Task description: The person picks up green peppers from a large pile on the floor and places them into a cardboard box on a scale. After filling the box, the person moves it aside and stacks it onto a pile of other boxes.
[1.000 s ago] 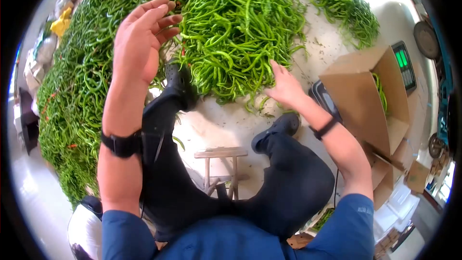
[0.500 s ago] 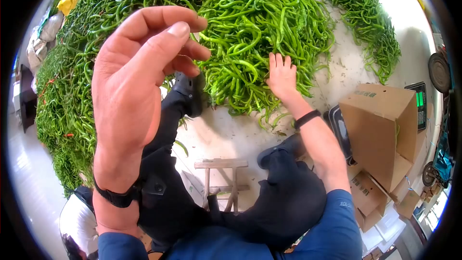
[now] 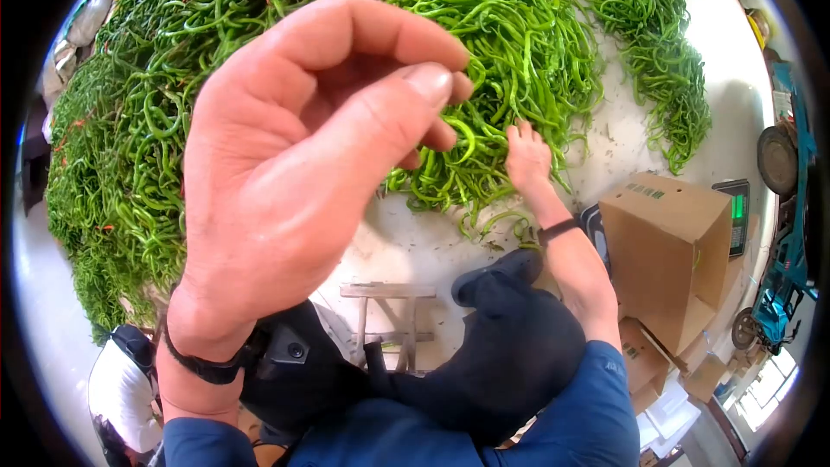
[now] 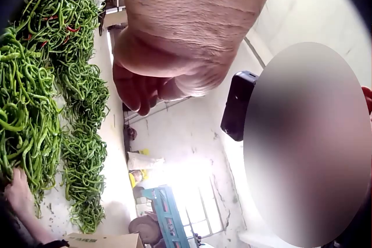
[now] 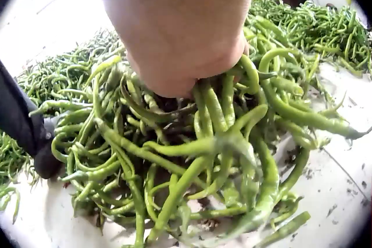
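My left hand (image 3: pixel 294 156) is raised close in front of the head camera, fingers loosely bent and thumb near the index finger, holding nothing. The left wrist view shows the same hand (image 4: pixel 168 56) from the wrist side, high above the peppers. My right hand (image 3: pixel 528 160) is at the near right side of a bright green chili pepper heap (image 3: pixel 527 52). In the right wrist view, long curved green chili peppers (image 5: pixel 212 108) come out from under the palm of my right hand (image 5: pixel 174 56), which grips them; its fingertips are hidden among them.
A larger, darker pepper pile (image 3: pixel 130 121) with some red ones spreads at left, and another strip of peppers (image 3: pixel 661 60) lies at back right. On the right stand a cardboard box (image 3: pixel 657 242) and a scale display (image 3: pixel 737 207). A small wooden stool (image 3: pixel 387 291) is between my legs.
My left hand has come up and toward the head camera, its fingers bending more. My right hand has gone from the heap's right edge in among the peppers.
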Demonstrator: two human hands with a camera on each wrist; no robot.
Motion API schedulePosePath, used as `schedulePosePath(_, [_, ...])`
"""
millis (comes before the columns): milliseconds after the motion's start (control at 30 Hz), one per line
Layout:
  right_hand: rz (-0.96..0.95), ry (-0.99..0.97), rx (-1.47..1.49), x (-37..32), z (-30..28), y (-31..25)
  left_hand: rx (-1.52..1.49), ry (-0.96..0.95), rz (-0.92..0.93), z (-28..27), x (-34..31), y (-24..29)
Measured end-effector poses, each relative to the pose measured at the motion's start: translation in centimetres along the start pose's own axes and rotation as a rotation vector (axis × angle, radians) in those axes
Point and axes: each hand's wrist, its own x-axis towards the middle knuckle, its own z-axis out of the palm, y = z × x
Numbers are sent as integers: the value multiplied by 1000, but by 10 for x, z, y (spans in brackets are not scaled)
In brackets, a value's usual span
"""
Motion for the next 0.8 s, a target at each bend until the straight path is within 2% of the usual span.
schedulePosePath(33, [-6, 81, 48, -2, -8, 5, 8, 13, -16, 0, -1, 4])
schedulePosePath(133, [-145, 109, 354, -3, -44, 29, 10, 12, -8, -1, -3, 8])
schedulePosePath(233, [-15, -132, 468, 11, -93, 44, 37, -42, 2, 1, 0, 11])
schedulePosePath(333, [164, -443, 624, 25, -171, 39, 12, -88, -9, 4, 2, 9])
schedulePosePath(367, [118, -323, 716, 22, -187, 40, -6, -102, 0, 6, 4, 7])
schedulePosePath(433, [135, -319, 880, 26, -221, 48, -32, -121, 25, 10, 8, 2])
schedulePosePath(567, [267, -299, 1355, 25, -298, 45, -88, -195, -94, 14, 15, -5])
schedulePosePath(667, [204, -256, 1562, 23, -348, 30, -101, -217, -211, 18, 18, -7])
schedulePosePath(733, [165, -196, 1707, 19, -377, 11, -116, -180, -261, 21, 25, -14])
schedulePosePath(800, [116, -153, 1838, 17, -399, -4, -245, -59, -425, 26, 26, -15])
